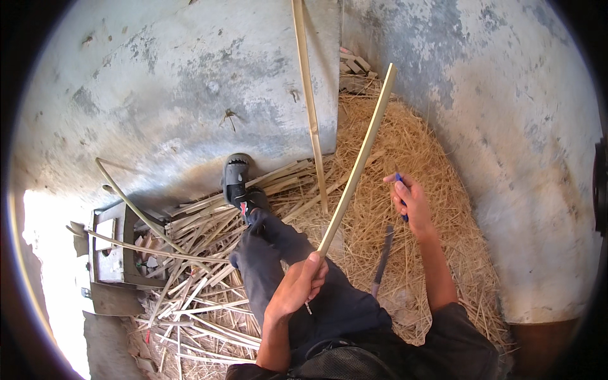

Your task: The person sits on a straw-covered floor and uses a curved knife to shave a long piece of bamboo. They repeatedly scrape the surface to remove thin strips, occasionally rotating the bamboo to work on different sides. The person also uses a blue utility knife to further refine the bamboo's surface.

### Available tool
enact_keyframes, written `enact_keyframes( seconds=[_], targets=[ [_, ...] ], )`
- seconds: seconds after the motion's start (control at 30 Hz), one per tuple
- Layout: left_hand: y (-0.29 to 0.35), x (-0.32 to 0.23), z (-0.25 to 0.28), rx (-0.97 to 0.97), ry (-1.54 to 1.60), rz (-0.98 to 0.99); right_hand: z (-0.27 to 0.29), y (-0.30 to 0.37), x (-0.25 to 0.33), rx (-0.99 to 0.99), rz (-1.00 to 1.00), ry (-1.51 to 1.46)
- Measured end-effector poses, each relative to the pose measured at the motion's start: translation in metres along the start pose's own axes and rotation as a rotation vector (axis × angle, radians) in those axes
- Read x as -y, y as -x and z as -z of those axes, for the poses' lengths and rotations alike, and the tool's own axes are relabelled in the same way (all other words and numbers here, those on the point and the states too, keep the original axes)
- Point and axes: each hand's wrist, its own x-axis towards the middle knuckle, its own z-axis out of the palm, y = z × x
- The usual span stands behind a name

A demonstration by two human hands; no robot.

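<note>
Gripping the lower end of a long pale bamboo strip (358,161), the left hand (303,282) is clamped around it above the person's lap; the strip slants up and away to the right. The right hand (410,199), well apart from the left, is closed on a blue-handled knife (385,256) whose dark blade hangs down below the wrist. Left of the hands lies a heap of split bamboo strips (202,278). Beyond both hands, shavings (405,139) cover the floor, and a second strip (310,107) leans on the wall (190,82).
</note>
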Motion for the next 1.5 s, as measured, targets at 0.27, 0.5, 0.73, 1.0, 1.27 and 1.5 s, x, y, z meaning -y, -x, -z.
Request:
enact_keyframes(
  seconds=[0.27,0.5,0.73,1.0,1.27,1.5],
  targets=[
    [0.000,0.011,-0.013,-0.181,-0.338,-0.269,-0.072,0.039,0.039,0.121,0.003,-0.085],
    [0.014,-0.005,-0.019,-0.291,-0.474,-0.339,-0.094,0.058,0.048,0.051,0.025,-0.185],
    [0.035,-0.014,-0.024,-0.375,-0.501,-0.477,-0.103,0.064,0.053,0.066,0.074,-0.245],
    [0.053,-0.021,-0.021,-0.501,-0.568,-0.555,-0.111,0.093,0.033,-0.072,0.679,0.229],
    [0.055,-0.027,-0.023,-0.490,-0.535,-0.608,-0.116,0.117,0.046,0.123,0.782,0.789],
    [0.056,-0.031,-0.027,-0.487,-0.485,-0.565,-0.118,0.113,0.050,0.114,0.829,0.848]
  ],
)
